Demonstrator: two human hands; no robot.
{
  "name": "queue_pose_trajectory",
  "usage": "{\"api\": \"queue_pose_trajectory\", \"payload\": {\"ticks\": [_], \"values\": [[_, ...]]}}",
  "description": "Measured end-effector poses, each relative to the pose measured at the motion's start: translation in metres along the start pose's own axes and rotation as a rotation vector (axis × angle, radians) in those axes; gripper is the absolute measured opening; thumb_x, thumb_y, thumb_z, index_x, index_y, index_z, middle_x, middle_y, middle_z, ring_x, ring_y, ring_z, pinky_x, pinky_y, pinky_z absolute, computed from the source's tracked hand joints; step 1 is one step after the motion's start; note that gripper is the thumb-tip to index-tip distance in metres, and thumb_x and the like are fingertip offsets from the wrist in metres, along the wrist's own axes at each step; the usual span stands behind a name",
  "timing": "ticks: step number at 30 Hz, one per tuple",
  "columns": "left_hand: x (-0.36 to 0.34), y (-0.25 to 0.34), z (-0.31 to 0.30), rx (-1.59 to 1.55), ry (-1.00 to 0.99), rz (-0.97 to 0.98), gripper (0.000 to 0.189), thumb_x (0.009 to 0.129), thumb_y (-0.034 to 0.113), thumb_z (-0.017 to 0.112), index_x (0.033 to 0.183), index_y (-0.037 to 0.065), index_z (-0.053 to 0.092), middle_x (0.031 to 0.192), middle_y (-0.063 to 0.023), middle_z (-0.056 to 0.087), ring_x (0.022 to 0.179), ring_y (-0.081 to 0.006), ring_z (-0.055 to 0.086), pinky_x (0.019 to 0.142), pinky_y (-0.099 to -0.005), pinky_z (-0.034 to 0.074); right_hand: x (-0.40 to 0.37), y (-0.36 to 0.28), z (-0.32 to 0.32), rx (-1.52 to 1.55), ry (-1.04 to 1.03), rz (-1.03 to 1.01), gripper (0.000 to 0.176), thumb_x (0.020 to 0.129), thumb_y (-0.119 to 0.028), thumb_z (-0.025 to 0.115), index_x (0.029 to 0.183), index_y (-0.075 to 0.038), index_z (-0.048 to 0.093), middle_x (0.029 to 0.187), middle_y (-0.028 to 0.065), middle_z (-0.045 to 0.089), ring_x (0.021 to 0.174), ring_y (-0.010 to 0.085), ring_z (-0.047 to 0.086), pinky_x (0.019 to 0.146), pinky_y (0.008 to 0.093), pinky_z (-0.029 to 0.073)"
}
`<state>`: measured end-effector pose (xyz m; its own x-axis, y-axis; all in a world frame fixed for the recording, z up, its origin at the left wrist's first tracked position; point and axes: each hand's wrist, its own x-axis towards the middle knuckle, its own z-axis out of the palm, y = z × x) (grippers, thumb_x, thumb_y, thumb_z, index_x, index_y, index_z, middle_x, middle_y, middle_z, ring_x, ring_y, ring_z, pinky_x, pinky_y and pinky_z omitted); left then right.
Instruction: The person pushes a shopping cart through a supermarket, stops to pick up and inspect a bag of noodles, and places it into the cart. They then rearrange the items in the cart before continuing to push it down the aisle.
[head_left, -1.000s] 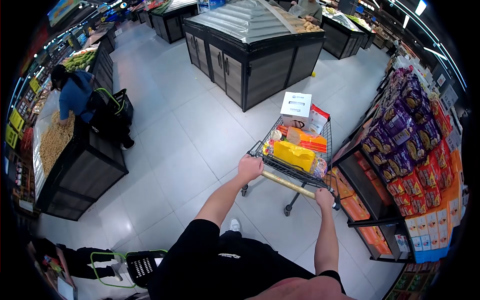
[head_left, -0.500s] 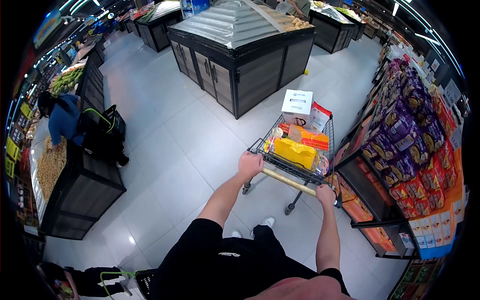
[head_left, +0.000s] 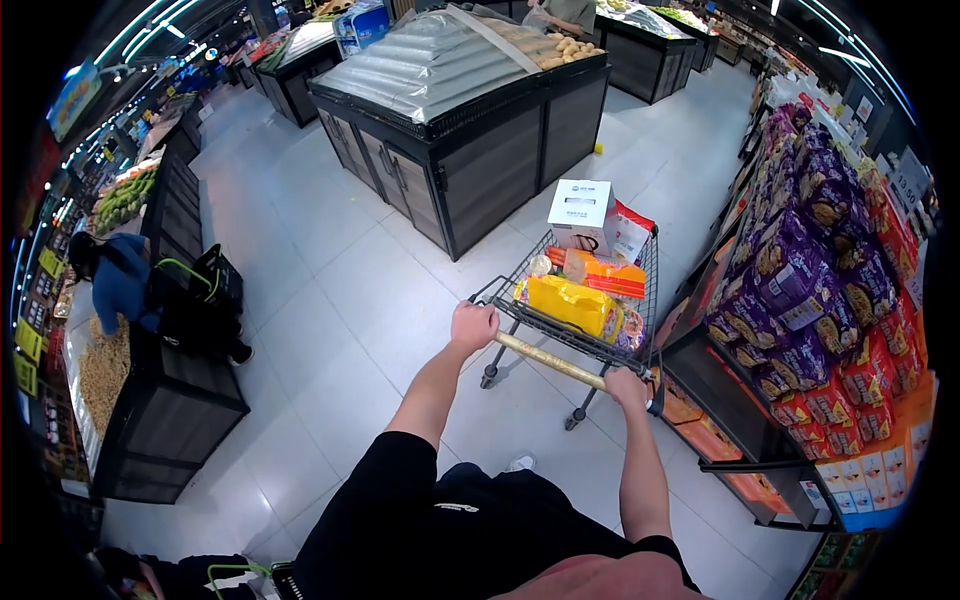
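Observation:
A shopping cart (head_left: 648, 270) stands in front of me, slightly right of centre. My left hand (head_left: 474, 327) is closed around the left end of its handlebar (head_left: 550, 360). Near the right end, my right hand (head_left: 627, 387) wraps around the same bar. In the basket lie a yellow package (head_left: 568, 306) and orange-and-red packets (head_left: 612, 275). A white box (head_left: 581, 215) sits at the far end, beside a red-and-white bag (head_left: 632, 232). The undersides of these goods are hidden.
A dark produce stand (head_left: 500, 180) with potatoes (head_left: 574, 50) is ahead. Shelves of purple noodle packs (head_left: 795, 260) run close along the right. On the left, a person in blue (head_left: 122, 280) reaches into a bin (head_left: 170, 440). Another person with a basket (head_left: 285, 580) is at lower left.
The cart, with both my hands on its bar, has shifted slightly left in view. The produce stand ahead appears nearer and further left. My grip is the same.

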<state>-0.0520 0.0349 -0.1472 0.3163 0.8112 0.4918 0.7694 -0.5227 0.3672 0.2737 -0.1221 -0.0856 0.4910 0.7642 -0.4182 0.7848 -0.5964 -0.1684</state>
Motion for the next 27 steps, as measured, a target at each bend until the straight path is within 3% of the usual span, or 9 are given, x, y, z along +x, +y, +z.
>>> {"api": "queue_pose_trajectory", "payload": {"ticks": [2, 4, 6, 8, 12, 14, 18, 21, 27], "values": [[0.011, 0.000, 0.009, 0.003, 0.001, 0.006, 0.025, 0.086, 0.023, 0.056, 0.066, 0.010, 0.062, 0.059, -0.0103, 0.064, 0.059, -0.0294, 0.061, 0.074, -0.0409, 0.047, 0.009, 0.003, -0.001, 0.001, 0.011, -0.006, 0.047, 0.089, -0.034, 0.045, 0.111, -0.003, 0.071, 0.118, 0.0226, 0.067, 0.114, 0.0382, 0.063, 0.098, 0.0457, 0.048], [0.024, 0.002, 0.014, 0.005, -0.015, -0.008, 0.025, 0.086, 0.024, 0.056, 0.066, 0.010, 0.063, 0.060, -0.0105, 0.064, 0.058, -0.0300, 0.061, 0.074, -0.0410, 0.047, 0.022, 0.005, -0.001, -0.021, 0.194, -0.060, 0.044, 0.087, -0.034, 0.043, 0.091, -0.003, 0.074, 0.082, 0.0149, 0.073, 0.089, 0.0320, 0.071, 0.082, 0.0431, 0.052], [0.036, 0.003, 0.019, -0.012, 0.006, 0.011, 0.025, 0.085, 0.022, 0.056, 0.064, 0.010, 0.061, 0.060, -0.0110, 0.063, 0.056, -0.0309, 0.058, 0.072, -0.0406, 0.047, 0.030, 0.002, -0.012, -0.007, 0.194, -0.050, 0.044, 0.087, -0.035, 0.044, 0.091, -0.003, 0.074, 0.082, 0.0148, 0.073, 0.088, 0.0320, 0.071, 0.081, 0.0436, 0.052], [0.050, 0.002, 0.027, 0.007, 0.027, 0.047, 0.024, 0.086, 0.022, 0.055, 0.066, 0.010, 0.060, 0.060, -0.0101, 0.063, 0.057, -0.0299, 0.059, 0.072, -0.0403, 0.046, 0.036, -0.005, -0.031, -0.004, 0.043, -0.014, 0.047, 0.090, -0.035, 0.044, 0.112, -0.002, 0.070, 0.115, 0.0218, 0.068, 0.111, 0.0382, 0.064, 0.097, 0.0462, 0.049], [0.076, 0.002, 0.041, -0.021, 0.036, 0.061, 0.022, 0.085, 0.021, 0.055, 0.067, 0.010, 0.059, 0.061, -0.0094, 0.063, 0.058, -0.0289, 0.059, 0.072, -0.0405, 0.046, 0.055, -0.008, -0.045, -0.023, 0.098, 0.006, 0.047, 0.090, -0.035, 0.044, 0.110, -0.002, 0.070, 0.113, 0.0220, 0.069, 0.108, 0.0384, 0.065, 0.096, 0.0470, 0.050], [0.096, 0.002, 0.053, -0.052, 0.080, 0.109, 0.021, 0.085, 0.021, 0.055, 0.067, 0.010, 0.058, 0.060, -0.0090, 0.061, 0.058, -0.0283, 0.059, 0.072, -0.0406, 0.046, 0.078, -0.006, -0.053, -0.022, 0.116, 0.048, 0.042, 0.087, -0.035, 0.045, 0.101, -0.008, 0.074, 0.098, 0.0176, 0.073, 0.098, 0.0351, 0.069, 0.090, 0.0447, 0.051], [0.133, 0.003, 0.070, -0.108, 0.070, 0.121, 0.020, 0.085, 0.020, 0.055, 0.068, 0.010, 0.057, 0.059, -0.0085, 0.060, 0.056, -0.0280, 0.059, 0.073, -0.0406, 0.046, 0.088, -0.019, -0.077, -0.006, 0.116, 0.065, 0.042, 0.089, -0.034, 0.046, 0.106, -0.007, 0.073, 0.111, 0.0207, 0.070, 0.105, 0.0385, 0.066, 0.093, 0.0473, 0.051], [0.166, 0.005, 0.090, -0.139, 0.072, 0.103, 0.020, 0.085, 0.020, 0.056, 0.067, 0.010, 0.057, 0.059, -0.0088, 0.061, 0.057, -0.0276, 0.060, 0.074, -0.0399, 0.046, 0.118, -0.020, -0.085, 0.017, 0.345, 0.055, 0.037, 0.089, -0.031, 0.048, 0.104, -0.009, 0.073, 0.103, 0.0189, 0.072, 0.099, 0.0385, 0.067, 0.089, 0.0483, 0.052], [0.220, 0.008, 0.117, -0.199, 0.073, 0.130, 0.021, 0.085, 0.022, 0.058, 0.068, 0.010, 0.059, 0.060, -0.0089, 0.063, 0.058, -0.0267, 0.062, 0.076, -0.0394, 0.047, 0.158, -0.021, -0.090, -0.032, 0.578, 0.122, 0.030, 0.092, -0.030, 0.047, 0.099, -0.011, 0.069, 0.093, 0.0184, 0.071, 0.090, 0.0403, 0.067, 0.080, 0.0518, 0.051]]}}
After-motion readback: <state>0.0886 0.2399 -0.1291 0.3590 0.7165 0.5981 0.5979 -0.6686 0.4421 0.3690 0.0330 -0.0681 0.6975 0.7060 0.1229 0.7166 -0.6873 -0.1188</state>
